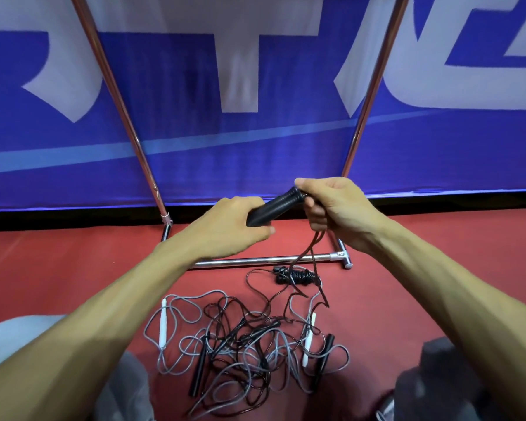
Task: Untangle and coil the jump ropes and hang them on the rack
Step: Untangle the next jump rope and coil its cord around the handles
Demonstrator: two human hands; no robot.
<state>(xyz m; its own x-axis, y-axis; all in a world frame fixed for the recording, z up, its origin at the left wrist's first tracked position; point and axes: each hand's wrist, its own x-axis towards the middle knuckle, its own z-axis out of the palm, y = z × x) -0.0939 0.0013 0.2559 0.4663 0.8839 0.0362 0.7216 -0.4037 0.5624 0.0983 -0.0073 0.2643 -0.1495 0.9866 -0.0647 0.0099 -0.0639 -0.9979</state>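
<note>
My left hand (231, 227) grips the lower end of a pair of black jump-rope handles (275, 205) with cord wound around them. My right hand (334, 205) pinches the upper end and the dark cord (308, 253) that hangs from it down to the floor. Below lies a tangled pile of ropes (246, 347): grey cord with white handles (163, 323) and black cord with black handles (198, 369). A small coiled black rope (295, 276) rests by the rack's base bar (255, 261). The chrome rack's uprights (119, 95) rise at left and right.
A blue and white banner (255, 132) hangs behind the rack. The floor (58, 259) is red. My knees in grey trousers (12, 338) sit at both lower corners, either side of the rope pile.
</note>
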